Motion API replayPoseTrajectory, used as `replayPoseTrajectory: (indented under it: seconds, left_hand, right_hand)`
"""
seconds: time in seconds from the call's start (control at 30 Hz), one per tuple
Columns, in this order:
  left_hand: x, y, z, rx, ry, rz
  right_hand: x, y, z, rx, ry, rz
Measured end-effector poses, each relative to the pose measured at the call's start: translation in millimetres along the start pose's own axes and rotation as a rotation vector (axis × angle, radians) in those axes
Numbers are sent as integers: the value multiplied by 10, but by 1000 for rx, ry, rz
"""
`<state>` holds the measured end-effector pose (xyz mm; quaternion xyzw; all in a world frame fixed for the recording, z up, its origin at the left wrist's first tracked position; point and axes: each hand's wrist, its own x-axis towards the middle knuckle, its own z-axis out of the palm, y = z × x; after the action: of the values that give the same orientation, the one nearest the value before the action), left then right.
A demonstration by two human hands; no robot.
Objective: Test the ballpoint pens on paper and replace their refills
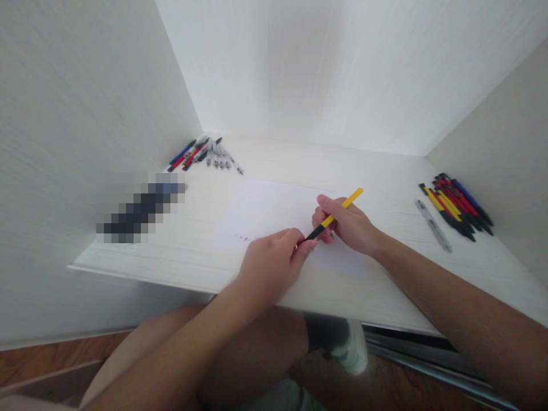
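My right hand [349, 225] is closed around the middle of a yellow pen with a black lower end [347, 202], held slanting over a white sheet of paper [274, 211] on the white desk [180, 251]. My left hand [274, 262] is curled, its fingertips pinched on the pen's black tip end. Both hands are over the near right part of the sheet. Small red marks [245, 237] show on the paper near its front left edge.
A bunch of red, blue and yellow pens [456, 205] lies at the right, with a clear grey pen [433, 225] beside it. More pens [205, 153] lie in the far left corner. A blurred dark object [141, 208] sits at the left. White walls enclose the desk.
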<state>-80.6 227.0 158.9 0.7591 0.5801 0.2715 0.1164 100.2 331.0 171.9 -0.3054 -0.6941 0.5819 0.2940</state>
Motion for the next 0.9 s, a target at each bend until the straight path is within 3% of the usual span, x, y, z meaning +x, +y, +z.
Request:
replayPoseTrajectory:
  seconds: [0.27,0.47,0.67,0.9]
  left_hand:
    - [31,-18,-36,-20,43,-47]
    - [14,-25,-51,-10,74,-64]
    - [9,-4,-55,15,60,-41]
    - [13,-32,-67,-22,75,43]
  right_hand:
    - [-6,-7,-60,172,-61,85]
    - [-20,-41,-67,270,-203,140]
    - [-41,-14,-35,300,-326,209]
    - [-79,-41,44,319,-360,207]
